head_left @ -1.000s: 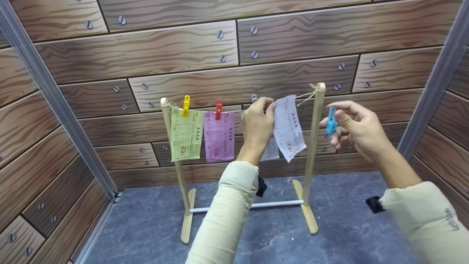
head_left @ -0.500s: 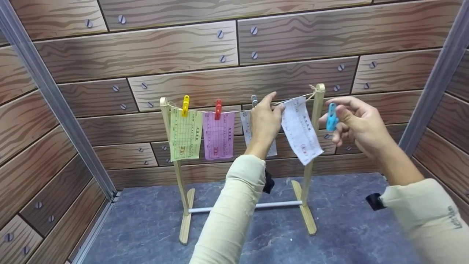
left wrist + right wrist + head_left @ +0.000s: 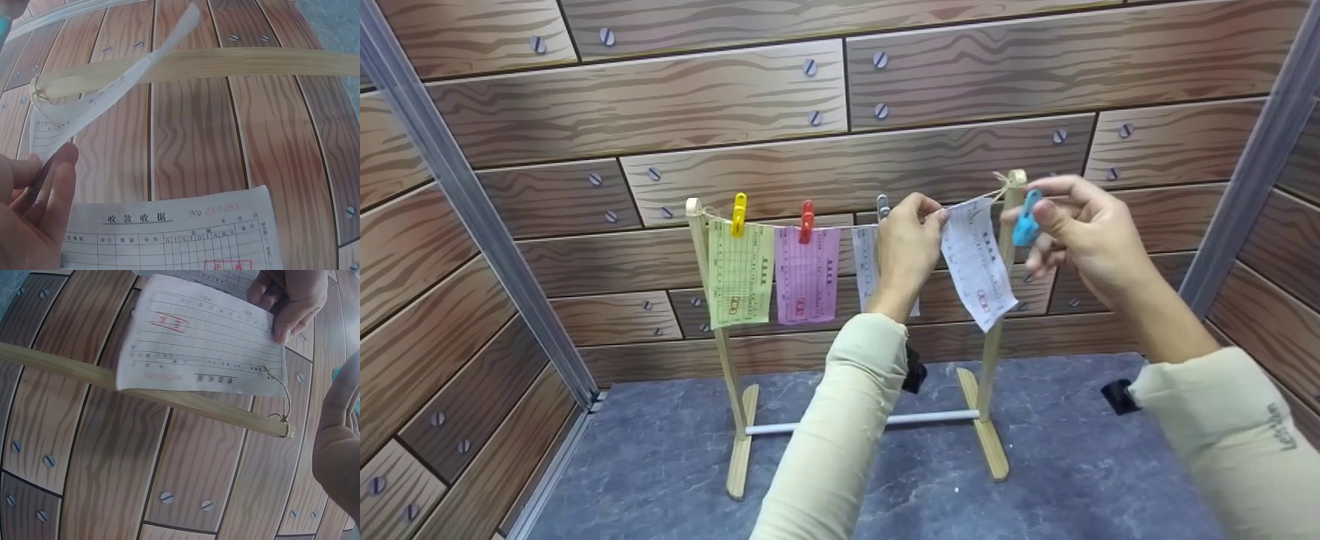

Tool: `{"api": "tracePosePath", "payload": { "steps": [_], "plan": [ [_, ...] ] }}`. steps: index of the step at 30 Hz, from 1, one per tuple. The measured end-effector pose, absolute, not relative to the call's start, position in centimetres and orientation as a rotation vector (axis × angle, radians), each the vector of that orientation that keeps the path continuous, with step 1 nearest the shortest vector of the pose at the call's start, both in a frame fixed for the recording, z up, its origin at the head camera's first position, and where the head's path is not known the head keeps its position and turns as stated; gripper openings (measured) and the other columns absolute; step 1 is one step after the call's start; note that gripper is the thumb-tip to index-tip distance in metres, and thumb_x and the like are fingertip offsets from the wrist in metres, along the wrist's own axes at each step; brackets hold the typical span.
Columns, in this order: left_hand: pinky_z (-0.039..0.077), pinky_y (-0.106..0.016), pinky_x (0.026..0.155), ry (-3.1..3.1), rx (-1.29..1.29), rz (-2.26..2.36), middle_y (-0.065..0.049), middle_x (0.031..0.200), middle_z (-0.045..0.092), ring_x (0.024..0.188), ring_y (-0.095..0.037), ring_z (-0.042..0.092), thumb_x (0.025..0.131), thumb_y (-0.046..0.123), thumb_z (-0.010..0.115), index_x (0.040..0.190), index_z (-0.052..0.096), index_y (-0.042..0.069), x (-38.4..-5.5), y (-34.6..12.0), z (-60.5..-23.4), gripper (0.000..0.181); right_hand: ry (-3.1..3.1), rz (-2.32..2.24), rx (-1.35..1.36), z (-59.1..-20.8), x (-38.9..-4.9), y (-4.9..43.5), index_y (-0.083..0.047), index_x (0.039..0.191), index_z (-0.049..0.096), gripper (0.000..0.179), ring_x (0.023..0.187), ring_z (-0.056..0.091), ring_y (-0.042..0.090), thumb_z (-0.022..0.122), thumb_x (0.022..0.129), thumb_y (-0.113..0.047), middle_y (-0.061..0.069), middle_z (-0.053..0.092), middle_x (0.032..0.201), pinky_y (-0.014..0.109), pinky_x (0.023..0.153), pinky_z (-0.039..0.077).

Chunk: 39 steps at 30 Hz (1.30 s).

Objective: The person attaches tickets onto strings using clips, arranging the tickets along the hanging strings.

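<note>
My left hand [image 3: 911,244] pinches the top left corner of a white receipt slip [image 3: 979,262] at the string, beside the right post. In the left wrist view that slip [image 3: 107,90] curls away from the fingertips. My right hand [image 3: 1087,232] holds a blue clothespin [image 3: 1025,217] between thumb and fingers, close to the top of the right post. Another white slip [image 3: 865,259] hangs behind my left hand under a grey clothespin [image 3: 883,204], partly hidden. Further left hang a purple slip [image 3: 807,277] under a red clothespin [image 3: 807,221] and a green slip [image 3: 741,274] under a yellow clothespin [image 3: 739,215].
The string runs between two wooden posts, the left post [image 3: 727,375] and the right post [image 3: 991,375], each on a flat foot. A white rod [image 3: 934,417] joins them low down. The stand is on a dark grey marbled table [image 3: 660,450] before a wood-patterned wall [image 3: 735,90].
My left hand has slid right along the string with the white slip, which now hangs nearer the right post. The right hand has brought the blue clothespin up and left towards it.
</note>
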State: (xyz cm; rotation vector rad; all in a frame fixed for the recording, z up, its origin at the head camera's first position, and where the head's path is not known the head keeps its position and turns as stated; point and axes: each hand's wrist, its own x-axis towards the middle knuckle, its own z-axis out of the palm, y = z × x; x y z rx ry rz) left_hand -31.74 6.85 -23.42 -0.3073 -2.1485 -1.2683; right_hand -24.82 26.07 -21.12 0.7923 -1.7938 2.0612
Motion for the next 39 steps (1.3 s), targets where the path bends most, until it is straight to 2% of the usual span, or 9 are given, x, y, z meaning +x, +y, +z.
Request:
{"api": "tracePosePath", "payload": {
  "steps": [6, 9, 12, 17, 19, 20, 27, 34, 39],
  "plan": [
    [0.045, -0.032, 0.066, -2.155, -0.31, -1.288, 0.011, 0.076, 0.067, 0.068, -0.009, 0.058, 0.095, 0.023, 0.072, 0.092, 0.069, 0.017, -31.7, 6.9, -23.6, 0.007, -1.674, 2.003, 0.828, -19.8, -25.9, 25.0, 0.008, 0.115, 0.056, 0.02, 0.053, 0.065, 0.021, 0.061, 0.097, 0.0, 0.027, 0.069, 0.109, 0.032, 0.049, 0.055],
    [0.043, -0.033, 0.064, -2.143, -0.323, -1.291, 0.01, 0.071, 0.062, 0.065, -0.011, 0.056, 0.095, 0.024, 0.071, 0.092, 0.068, 0.017, -31.8, 6.8, -23.7, 0.008, -1.634, 1.924, 0.823, -19.3, -26.6, 24.1, 0.012, 0.107, 0.058, 0.015, 0.053, 0.065, 0.02, 0.063, 0.095, 0.003, 0.026, 0.07, 0.102, 0.03, 0.05, 0.055],
    [0.042, -0.033, 0.063, -2.126, -0.348, -1.304, 0.011, 0.069, 0.059, 0.064, -0.012, 0.054, 0.095, 0.024, 0.07, 0.092, 0.068, 0.016, -31.8, 6.6, -23.8, 0.008, -1.641, 1.825, 0.786, -18.9, -27.4, 23.4, 0.013, 0.098, 0.059, 0.01, 0.046, 0.06, 0.015, 0.064, 0.094, 0.005, 0.022, 0.072, 0.091, 0.024, 0.042, 0.049],
    [0.04, -0.03, 0.061, -2.113, -0.401, -1.333, 0.011, 0.073, 0.061, 0.063, -0.01, 0.052, 0.095, 0.022, 0.069, 0.092, 0.067, 0.016, -31.7, 6.5, -23.9, 0.008, -1.666, 1.668, 0.725, -18.5, -28.8, 22.2, 0.015, 0.087, 0.061, 0.007, 0.058, 0.065, 0.013, 0.066, 0.09, 0.01, 0.01, 0.074, 0.081, 0.019, 0.052, 0.051],
    [0.04, -0.028, 0.059, -2.107, -0.423, -1.352, 0.01, 0.075, 0.062, 0.062, -0.009, 0.051, 0.096, 0.021, 0.068, 0.092, 0.066, 0.016, -31.7, 6.5, -24.0, 0.007, -1.671, 1.609, 0.715, -18.5, -29.4, 21.7, 0.017, 0.086, 0.06, 0.008, 0.068, 0.069, 0.013, 0.066, 0.089, 0.012, 0.007, 0.074, 0.079, 0.019, 0.064, 0.054],
    [0.039, -0.027, 0.058, -2.103, -0.432, -1.364, 0.01, 0.076, 0.062, 0.062, -0.008, 0.05, 0.096, 0.02, 0.068, 0.092, 0.066, 0.015, -31.7, 6.6, -24.0, 0.006, -1.682, 1.585, 0.704, -18.5, -29.6, 21.5, 0.017, 0.086, 0.06, 0.008, 0.069, 0.069, 0.013, 0.066, 0.089, 0.012, 0.005, 0.074, 0.078, 0.019, 0.065, 0.054],
    [0.041, -0.025, 0.061, -2.07, -0.438, -1.445, 0.009, 0.076, 0.064, 0.065, -0.007, 0.053, 0.095, 0.017, 0.068, 0.091, 0.066, 0.014, -31.8, 7.0, -24.1, 0.006, -1.83, 1.496, 0.627, -18.7, -30.5, 20.6, 0.015, 0.088, 0.06, 0.013, 0.075, 0.07, 0.014, 0.069, 0.09, 0.006, -0.007, 0.071, 0.076, 0.02, 0.071, 0.055],
    [0.042, -0.023, 0.062, -2.038, -0.451, -1.51, 0.011, 0.081, 0.065, 0.067, -0.006, 0.055, 0.093, 0.015, 0.066, 0.088, 0.064, 0.016, -31.8, 7.1, -24.3, 0.005, -1.93, 1.436, 0.603, -19.0, -30.9, 20.7, 0.016, 0.091, 0.06, 0.017, 0.078, 0.069, 0.008, 0.07, 0.091, 0.002, -0.006, 0.072, 0.079, 0.018, 0.072, 0.053],
    [0.041, -0.024, 0.062, -2.029, -0.458, -1.535, 0.01, 0.081, 0.064, 0.067, -0.007, 0.053, 0.093, 0.014, 0.066, 0.088, 0.063, 0.016, -31.8, 7.0, -24.5, 0.006, -1.967, 1.443, 0.585, -19.4, -31.3, 20.9, 0.012, 0.091, 0.061, 0.011, 0.08, 0.069, 0.006, 0.069, 0.092, 0.004, -0.009, 0.071, 0.08, 0.018, 0.072, 0.053]
  ]
}}
